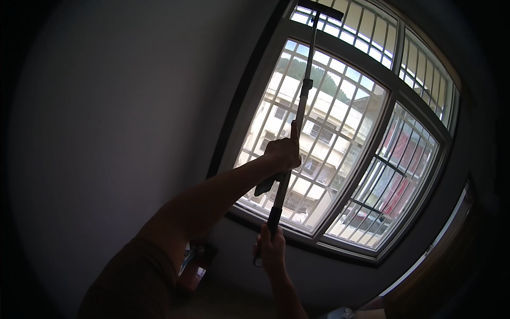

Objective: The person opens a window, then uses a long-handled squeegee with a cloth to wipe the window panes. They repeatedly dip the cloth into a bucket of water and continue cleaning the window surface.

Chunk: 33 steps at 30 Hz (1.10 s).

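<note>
A long telescopic pole (301,109) with a wide dark window-squeegee head (326,10) rises in front of a barred window (392,97). The head is at the upper left pane, near the top of the view. My left hand (282,153) is around the middle of the pole, one finger pointing up along it. A dark cloth-like piece (265,186) hangs just below that hand; what holds it is unclear. Lower down, my right hand (271,246) is closed around the black grip (274,218) at the pole's bottom end, where a small loop shows.
A plain wall (119,99) fills the left side. Metal bars run across the window, with a building beyond them. Dim items, one reddish (193,275), are low at the left behind my arm. A dark brown panel (434,271) with a light edge is at the lower right.
</note>
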Each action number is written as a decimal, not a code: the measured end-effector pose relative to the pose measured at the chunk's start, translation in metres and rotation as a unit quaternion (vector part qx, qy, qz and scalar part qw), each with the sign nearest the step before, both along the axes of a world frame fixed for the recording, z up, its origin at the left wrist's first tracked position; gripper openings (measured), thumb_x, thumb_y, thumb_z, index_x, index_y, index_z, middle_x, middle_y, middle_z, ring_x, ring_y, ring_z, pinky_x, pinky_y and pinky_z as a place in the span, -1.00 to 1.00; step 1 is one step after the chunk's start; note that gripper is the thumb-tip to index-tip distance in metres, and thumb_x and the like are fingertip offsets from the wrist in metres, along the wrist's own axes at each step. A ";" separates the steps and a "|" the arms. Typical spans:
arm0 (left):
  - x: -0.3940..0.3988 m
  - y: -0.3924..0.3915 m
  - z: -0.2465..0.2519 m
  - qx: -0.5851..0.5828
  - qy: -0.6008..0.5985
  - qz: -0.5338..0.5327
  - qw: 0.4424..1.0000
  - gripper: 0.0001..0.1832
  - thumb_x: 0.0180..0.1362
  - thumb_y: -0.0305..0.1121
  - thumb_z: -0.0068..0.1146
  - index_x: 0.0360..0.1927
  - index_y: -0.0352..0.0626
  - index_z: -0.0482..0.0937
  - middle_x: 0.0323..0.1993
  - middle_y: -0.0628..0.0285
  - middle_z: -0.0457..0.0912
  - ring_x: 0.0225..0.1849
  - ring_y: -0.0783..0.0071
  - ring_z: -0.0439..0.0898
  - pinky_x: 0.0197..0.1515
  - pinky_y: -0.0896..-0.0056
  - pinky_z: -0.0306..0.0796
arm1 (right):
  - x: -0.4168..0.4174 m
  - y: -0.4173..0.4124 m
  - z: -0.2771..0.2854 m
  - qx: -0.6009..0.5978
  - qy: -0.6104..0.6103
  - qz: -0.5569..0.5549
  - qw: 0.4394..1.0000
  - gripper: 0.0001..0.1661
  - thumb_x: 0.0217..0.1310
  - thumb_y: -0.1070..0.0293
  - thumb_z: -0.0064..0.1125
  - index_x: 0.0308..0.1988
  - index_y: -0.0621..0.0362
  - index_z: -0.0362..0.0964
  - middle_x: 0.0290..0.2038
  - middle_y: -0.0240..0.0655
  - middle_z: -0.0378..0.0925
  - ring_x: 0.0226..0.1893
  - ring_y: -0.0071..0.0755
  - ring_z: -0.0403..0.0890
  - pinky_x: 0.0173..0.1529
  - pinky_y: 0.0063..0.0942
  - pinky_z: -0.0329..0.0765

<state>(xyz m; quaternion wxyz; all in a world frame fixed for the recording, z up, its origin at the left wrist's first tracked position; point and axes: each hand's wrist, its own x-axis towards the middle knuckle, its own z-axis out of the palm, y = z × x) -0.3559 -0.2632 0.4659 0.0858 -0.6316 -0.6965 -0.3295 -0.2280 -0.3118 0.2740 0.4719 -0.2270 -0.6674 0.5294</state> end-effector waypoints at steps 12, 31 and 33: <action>0.017 -0.048 -0.020 -0.015 -0.012 -0.037 0.999 0.04 -0.08 -0.27 0.02 0.25 -0.49 -0.47 -0.40 -0.04 0.58 -0.39 0.15 0.60 -0.27 0.24 0.48 | 0.031 -0.060 -0.013 -0.044 -0.005 0.007 0.999 -0.77 0.27 0.24 -0.05 -0.16 0.12 0.21 -0.63 -0.45 0.25 -0.72 -0.62 0.30 -0.67 -0.61 0.31; -0.026 -0.146 0.001 -0.024 -0.003 -0.127 0.992 -0.01 -0.11 -0.32 0.00 0.23 -0.60 -0.36 -0.41 -0.12 0.55 -0.37 0.14 0.60 -0.25 0.25 0.47 | 0.000 -0.193 0.026 -0.126 0.003 0.045 0.991 -0.65 0.29 0.28 -0.10 0.02 0.14 0.10 -0.53 -0.35 0.34 -0.64 -0.53 0.40 -0.57 -0.53 0.42; -0.030 -0.161 0.015 -0.027 -0.012 -0.140 0.990 -0.01 -0.12 -0.32 0.00 0.22 -0.63 -0.36 -0.37 -0.10 0.56 -0.33 0.16 0.60 -0.22 0.27 0.46 | 0.001 -0.207 0.037 -0.101 0.013 0.051 0.994 -0.63 0.28 0.36 -0.11 0.04 0.15 0.04 -0.51 -0.33 0.38 -0.64 -0.51 0.46 -0.57 -0.52 0.46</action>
